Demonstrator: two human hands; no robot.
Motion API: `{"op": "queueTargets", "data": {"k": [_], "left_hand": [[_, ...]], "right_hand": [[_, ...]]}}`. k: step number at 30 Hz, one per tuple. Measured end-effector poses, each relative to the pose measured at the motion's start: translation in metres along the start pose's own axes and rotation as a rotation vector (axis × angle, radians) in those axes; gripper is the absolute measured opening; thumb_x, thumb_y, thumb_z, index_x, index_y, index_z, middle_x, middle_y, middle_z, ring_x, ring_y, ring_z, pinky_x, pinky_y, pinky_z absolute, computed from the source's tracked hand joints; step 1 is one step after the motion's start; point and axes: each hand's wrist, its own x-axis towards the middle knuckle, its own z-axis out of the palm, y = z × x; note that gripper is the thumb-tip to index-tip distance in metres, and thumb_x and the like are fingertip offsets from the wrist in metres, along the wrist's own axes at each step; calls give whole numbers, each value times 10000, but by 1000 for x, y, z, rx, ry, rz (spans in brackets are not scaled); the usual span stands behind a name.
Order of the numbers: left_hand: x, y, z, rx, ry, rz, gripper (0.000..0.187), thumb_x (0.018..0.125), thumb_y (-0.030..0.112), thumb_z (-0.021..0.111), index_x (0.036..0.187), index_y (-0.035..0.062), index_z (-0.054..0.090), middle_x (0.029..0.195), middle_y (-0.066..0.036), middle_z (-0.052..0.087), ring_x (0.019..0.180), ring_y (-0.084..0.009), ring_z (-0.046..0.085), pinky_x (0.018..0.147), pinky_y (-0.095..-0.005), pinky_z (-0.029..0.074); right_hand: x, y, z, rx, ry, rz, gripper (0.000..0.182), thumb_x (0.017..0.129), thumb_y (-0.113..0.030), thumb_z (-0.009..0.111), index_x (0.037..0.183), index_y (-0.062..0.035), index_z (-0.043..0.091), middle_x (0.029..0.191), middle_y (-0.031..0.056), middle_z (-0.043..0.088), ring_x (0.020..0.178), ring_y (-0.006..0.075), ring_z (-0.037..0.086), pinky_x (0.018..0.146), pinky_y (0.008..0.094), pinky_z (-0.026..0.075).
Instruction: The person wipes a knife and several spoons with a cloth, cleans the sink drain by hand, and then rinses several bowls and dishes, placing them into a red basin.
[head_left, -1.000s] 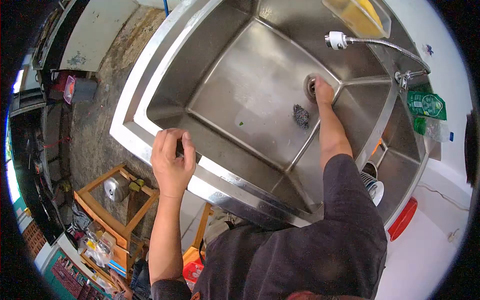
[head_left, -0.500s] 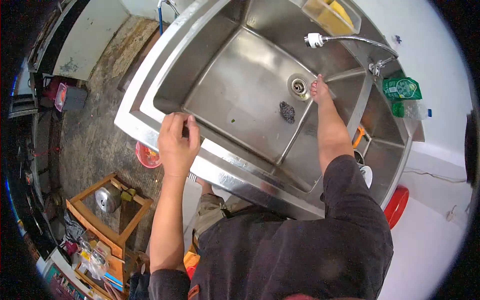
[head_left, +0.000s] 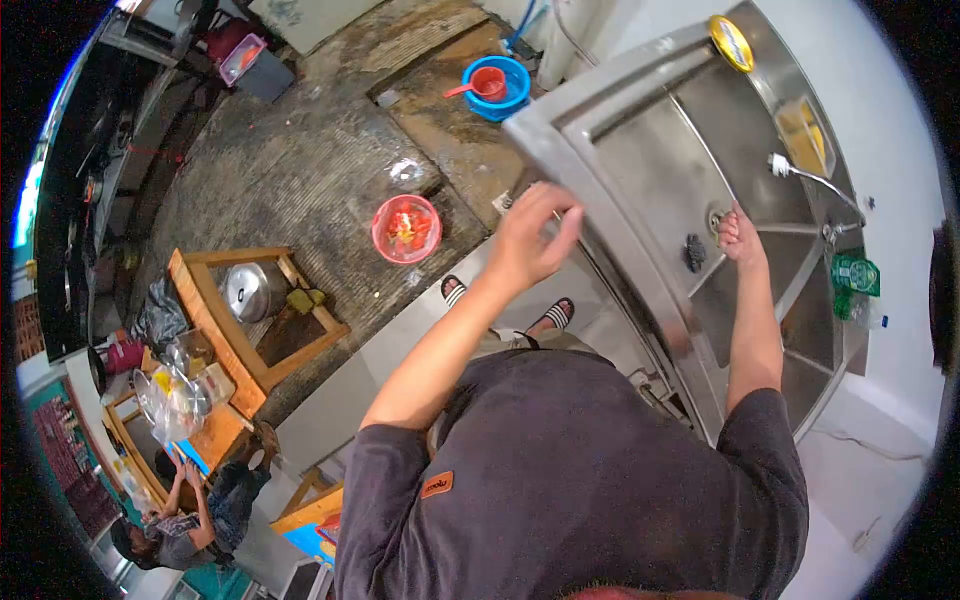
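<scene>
My right hand (head_left: pixel 738 236) is over the steel sink (head_left: pixel 660 150), beside the drain (head_left: pixel 716 220), its fingers curled; whether something small is in them cannot be made out. A dark scouring pad (head_left: pixel 694 253) lies on the sink floor just left of that hand. Off the sink's left edge, my left hand (head_left: pixel 538 236) hangs in the air, touching nothing, with thumb and fingers apart. A bent tap spout (head_left: pixel 820 180) reaches over the sink from the right.
On the floor stand a pink basket of red scraps (head_left: pixel 407 229) and a blue basin (head_left: pixel 496 88) with a red dipper. A wooden frame (head_left: pixel 215 330) surrounds a metal pot (head_left: pixel 250 292). Another person (head_left: pixel 190 530) sits at the lower left. A green pouch (head_left: pixel 855 274) is by the wall.
The view has swung left, showing more floor, the blue basin and the other person. My left hand has moved off the sink's rim and its fingers have spread. My right hand remains near the drain.
</scene>
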Motion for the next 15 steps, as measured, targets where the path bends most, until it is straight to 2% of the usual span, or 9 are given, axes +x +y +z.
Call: {"op": "queueTargets", "data": {"k": [1,3,4,6,9,10,11,12,15], "left_hand": [[-17,-13,-32,69,-80,-22,57,921,66,610,919,10,618,871,-80,642,793,-154,597,725,-289,484],[-66,-64,-94,123,-32,-210,118,920,134,633,950,23,659,847,-111,641,754,-200,616,687,-313,501],[-89,-73,-129,222,-23,-386,132,933,144,628,983,28,667,852,-114,655,773,-175,628,714,-312,506],[-148,-117,-191,314,107,-501,196,937,191,632,964,-2,657,830,-102,666,753,-161,617,696,-310,502],[-269,-197,-282,363,281,-858,254,944,249,614,907,1,650,729,-97,637,686,-152,580,664,-328,490],[-319,-234,-310,372,336,-853,272,943,263,606,907,-3,648,733,-104,640,686,-152,580,659,-323,488],[-319,-210,-318,539,386,-884,254,938,237,605,894,-10,642,734,-92,641,687,-151,587,651,-319,487],[-319,-190,-325,484,429,-922,237,934,215,603,882,-14,635,730,-78,643,679,-153,603,652,-314,492],[-357,-207,-344,361,535,-1168,223,956,210,570,904,0,625,715,-71,638,636,-138,615,572,-284,496]], "right_hand": [[-9,3,14,20,-30,0,423,1006,-426,509,681,-165,430,539,-51,384,396,61,330,301,195,215],[-21,6,36,61,-81,33,431,994,-427,535,667,-163,444,534,-51,395,393,57,338,298,192,226],[-29,4,51,37,-124,22,436,993,-426,537,657,-165,444,529,-51,389,392,57,338,296,193,225],[-51,-6,85,11,-163,-9,442,992,-426,540,648,-166,444,525,-52,384,390,57,338,294,194,225],[-85,-15,142,-67,-189,-104,447,984,-429,556,639,-170,437,523,-54,377,387,56,332,291,190,222],[-93,-22,164,-75,-187,-148,449,980,-434,561,639,-171,436,522,-55,372,382,56,324,290,188,218],[-99,-28,184,-83,-184,-194,450,977,-440,566,638,-173,435,521,-57,367,377,56,315,289,185,213],[-105,-33,205,-83,-176,-199,450,977,-440,566,638,-173,435,521,-57,367,377,56,315,289,185,213],[-111,-47,270,-170,-211,-214,453,975,-440,569,641,-169,428,524,-60,354,372,54,301,288,184,204]]}}
